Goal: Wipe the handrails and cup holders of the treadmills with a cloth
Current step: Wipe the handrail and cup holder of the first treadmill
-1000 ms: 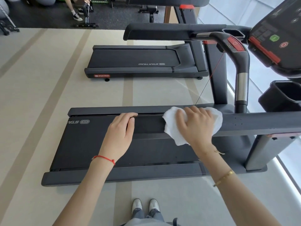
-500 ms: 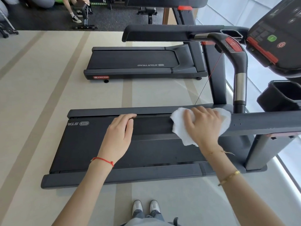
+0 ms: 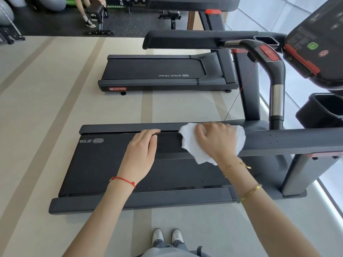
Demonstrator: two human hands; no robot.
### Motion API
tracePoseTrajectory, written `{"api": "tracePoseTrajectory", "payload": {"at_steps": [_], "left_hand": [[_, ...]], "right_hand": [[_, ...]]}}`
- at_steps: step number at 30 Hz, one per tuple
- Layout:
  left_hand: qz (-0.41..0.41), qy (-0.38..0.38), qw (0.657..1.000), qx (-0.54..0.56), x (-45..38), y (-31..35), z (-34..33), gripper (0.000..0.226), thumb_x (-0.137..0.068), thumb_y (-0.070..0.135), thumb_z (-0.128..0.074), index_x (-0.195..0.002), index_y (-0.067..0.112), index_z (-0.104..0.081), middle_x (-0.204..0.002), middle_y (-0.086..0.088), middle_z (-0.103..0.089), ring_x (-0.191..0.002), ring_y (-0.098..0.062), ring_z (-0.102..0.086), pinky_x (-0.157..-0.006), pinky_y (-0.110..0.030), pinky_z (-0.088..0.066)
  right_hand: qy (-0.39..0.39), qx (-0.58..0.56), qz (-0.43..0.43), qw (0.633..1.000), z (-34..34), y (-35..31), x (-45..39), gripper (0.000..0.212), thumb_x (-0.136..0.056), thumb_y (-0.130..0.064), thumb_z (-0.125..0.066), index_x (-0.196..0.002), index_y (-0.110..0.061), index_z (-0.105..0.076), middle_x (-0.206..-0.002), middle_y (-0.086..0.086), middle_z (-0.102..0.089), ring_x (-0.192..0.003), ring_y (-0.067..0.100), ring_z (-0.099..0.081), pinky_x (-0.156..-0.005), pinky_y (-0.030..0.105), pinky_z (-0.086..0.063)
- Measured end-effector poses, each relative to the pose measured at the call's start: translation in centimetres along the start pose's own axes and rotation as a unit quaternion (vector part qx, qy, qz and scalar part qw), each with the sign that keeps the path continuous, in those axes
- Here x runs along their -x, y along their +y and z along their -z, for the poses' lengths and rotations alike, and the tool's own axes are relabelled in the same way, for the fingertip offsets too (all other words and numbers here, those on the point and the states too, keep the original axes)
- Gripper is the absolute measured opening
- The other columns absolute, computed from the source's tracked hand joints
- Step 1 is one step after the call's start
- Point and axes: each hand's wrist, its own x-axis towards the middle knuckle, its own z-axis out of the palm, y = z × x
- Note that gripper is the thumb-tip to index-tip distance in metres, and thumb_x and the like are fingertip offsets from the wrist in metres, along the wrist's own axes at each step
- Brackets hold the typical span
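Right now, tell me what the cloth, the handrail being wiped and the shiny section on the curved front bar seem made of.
Cloth: white, soft, crumpled, probably paper or thin fabric.
Handrail: dark grey and matte, likely foam or rubber padding.
Shiny section: silver and reflective, apparently polished metal.

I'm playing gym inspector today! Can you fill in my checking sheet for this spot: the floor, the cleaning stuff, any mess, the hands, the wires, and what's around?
Surface: pale striped floor; the person's grey shoes stand on it.
Job's things: white cloth draped over the near handrail; dark cup holder to the right of the rail.
Clutter: nothing seen.
Hands: right hand presses the cloth onto the handrail, fingers curled over it; left hand holds the same handrail, bare.
Cables: thin red cord hanging from the red safety key.
Surroundings: second treadmill behind; console at right; another person's legs by gym gear at the back.
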Motion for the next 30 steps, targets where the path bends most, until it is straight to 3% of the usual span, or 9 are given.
{"api": "tracePoseTrajectory", "payload": {"at_steps": [4,8,10,12,14,16,18,21,30], "left_hand": [[0.009,-0.007,1.000,0.013,0.0,-0.1,0.1,0.033,-0.103,0.020,-0.033,-0.124,0.017,-0.059,-0.120,0.008,-0.061,-0.115,-0.010,-0.050,-0.098,-0.028,-0.040],[0.000,-0.006,1.000,-0.002,-0.1,0.1,0.2,0.033,-0.103,0.021,-0.034,-0.126,0.016,-0.059,-0.122,0.007,-0.061,-0.117,-0.010,-0.050,-0.101,-0.025,-0.039],[-0.004,-0.001,1.000,-0.021,-0.1,0.4,0.3,0.033,-0.103,0.021,-0.036,-0.125,0.015,-0.060,-0.121,0.005,-0.062,-0.115,-0.012,-0.053,-0.101,-0.027,-0.040],[-0.011,0.007,0.999,-0.053,-0.2,0.8,0.4,0.031,-0.102,0.018,-0.038,-0.120,0.012,-0.063,-0.115,0.001,-0.066,-0.108,-0.019,-0.058,-0.101,-0.035,-0.042],[-0.018,0.010,0.996,-0.086,-0.5,1.4,0.3,0.029,-0.102,0.015,-0.041,-0.116,0.010,-0.065,-0.111,-0.002,-0.068,-0.103,-0.023,-0.060,-0.104,-0.041,-0.040],[-0.032,0.001,0.993,-0.114,-0.8,2.2,-0.1,0.027,-0.101,0.014,-0.042,-0.114,0.010,-0.066,-0.110,-0.002,-0.068,-0.103,-0.023,-0.061,-0.108,-0.045,-0.035],[-0.049,-0.013,0.990,-0.128,-1.1,3.1,-0.8,0.025,-0.100,0.013,-0.043,-0.110,0.011,-0.066,-0.108,0.000,-0.069,-0.103,-0.023,-0.062,-0.108,-0.045,-0.034],[-0.066,-0.028,0.986,-0.151,-1.5,5.0,-2.2,0.025,-0.100,0.015,-0.041,-0.107,0.016,-0.064,-0.106,0.005,-0.068,-0.103,-0.019,-0.061,-0.107,-0.043,-0.032],[-0.079,0.013,0.984,-0.158,-2.1,11.1,-9.1,0.024,-0.099,0.022,-0.048,-0.114,0.017,-0.066,-0.107,0.005,-0.070,-0.100,-0.017,-0.063,-0.101,-0.038,-0.035]], "right_hand": [[0.061,-0.115,0.129,0.983,-0.7,-3.7,2.4,0.035,-0.094,-0.041,-0.041,-0.078,-0.019,-0.064,-0.071,-0.003,-0.059,-0.066,0.023,-0.049,-0.066,0.036,-0.037],[0.085,-0.086,0.207,0.971,-1.1,-0.5,3.5,0.037,-0.100,-0.038,-0.039,-0.115,-0.013,-0.063,-0.103,0.002,-0.064,-0.088,0.026,-0.056,-0.079,0.040,-0.043],[0.104,-0.069,0.144,0.982,-0.7,2.7,3.4,0.035,-0.100,-0.033,-0.038,-0.114,-0.012,-0.063,-0.105,0.004,-0.065,-0.090,0.028,-0.057,-0.081,0.040,-0.043],[0.123,-0.076,0.041,0.989,-0.3,4.7,2.9,0.031,-0.097,-0.029,-0.038,-0.099,-0.014,-0.065,-0.091,0.003,-0.064,-0.083,0.030,-0.055,-0.079,0.039,-0.041],[0.138,-0.083,-0.001,0.987,-0.3,3.9,2.5,0.026,-0.093,-0.026,-0.041,-0.082,-0.015,-0.062,-0.077,0.001,-0.059,-0.074,0.029,-0.052,-0.075,0.039,-0.038],[0.133,-0.096,0.045,0.985,-0.8,1.5,2.9,0.026,-0.093,-0.031,-0.043,-0.087,-0.017,-0.064,-0.081,-0.002,-0.060,-0.076,0.026,-0.052,-0.079,0.038,-0.039],[0.121,-0.106,0.118,0.980,-1.5,0.2,3.7,0.032,-0.096,-0.038,-0.043,-0.105,-0.018,-0.066,-0.097,-0.003,-0.063,-0.085,0.023,-0.053,-0.084,0.038,-0.040],[0.121,-0.093,0.183,0.971,-1.8,2.4,3.4,0.036,-0.099,-0.042,-0.043,-0.114,-0.016,-0.064,-0.105,0.000,-0.063,-0.086,0.025,-0.055,-0.080,0.040,-0.042],[0.137,-0.079,0.126,0.979,-0.7,15.9,2.1,0.034,-0.101,-0.034,-0.038,-0.114,-0.015,-0.063,-0.108,0.000,-0.064,-0.096,0.023,-0.056,-0.087,0.036,-0.039]]}}
